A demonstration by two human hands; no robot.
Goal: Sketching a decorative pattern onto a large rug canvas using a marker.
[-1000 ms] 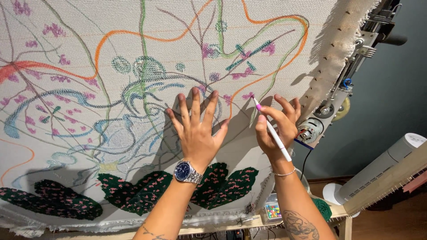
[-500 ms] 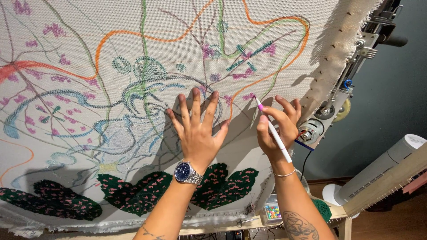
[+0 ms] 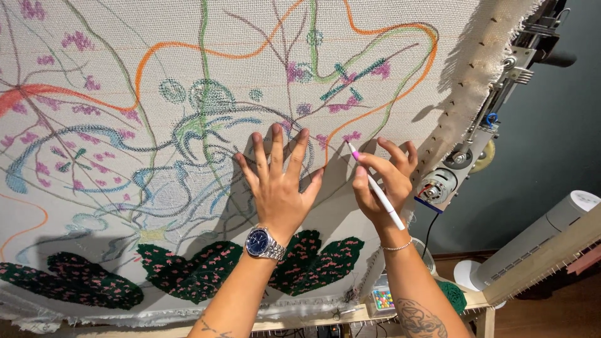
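— Stretched cloth fills nearly the whole wall side, pale and tight on its frame, covered in drawn lines: orange loops, green stems, purple dabs. See where the marker sits?

— Yes, in the right hand, pinched between thumb and the first fingers, the other fingers curled behind it. It lies just right of the left hand, with a small gap between the two.

— And the left hand?

— Released, holding nothing. It is spread flat, palm against the cloth, fingers fanned upward, a wristwatch below it.

— Which way does the marker run?

— Slantwise. Its purple tip points up and to the left, at or just off the cloth beside a purple dab and the orange line; I can't tell if it touches. The white barrel runs down and to the right, ending over the wrist, above a thin bracelet.

— What else is around?

— Dark green tufted patches with pink flecks under both forearms. Right of the cloth, its frayed edge, then a small motor on the metal frame. Below, a little box of coloured bits and a white tower fan by the grey wall. Nothing lies between tip and cloth.
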